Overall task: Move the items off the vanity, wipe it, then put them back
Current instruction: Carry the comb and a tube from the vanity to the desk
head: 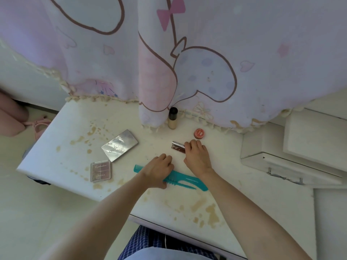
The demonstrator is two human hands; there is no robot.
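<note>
The white vanity top (62, 147) is stained with tan blotches. My left hand (159, 168) grips the teal comb (185, 180) near its middle. My right hand (197, 155) holds one end of a silver and dark red lipstick tube (178, 147) that lies on the top. A silver palette (119, 145) and a small pink eyeshadow compact (100, 171) lie to the left. A beige foundation bottle with a black cap (172, 118) stands at the back, and a round red tin (199, 133) sits beside my right hand.
A pink and lilac printed curtain (187, 62) hangs over the back edge of the vanity. A white drawer unit with a metal handle (285, 173) stands to the right. Pink slippers (38, 126) lie on the floor at the left. Blue checked fabric (150, 243) is below.
</note>
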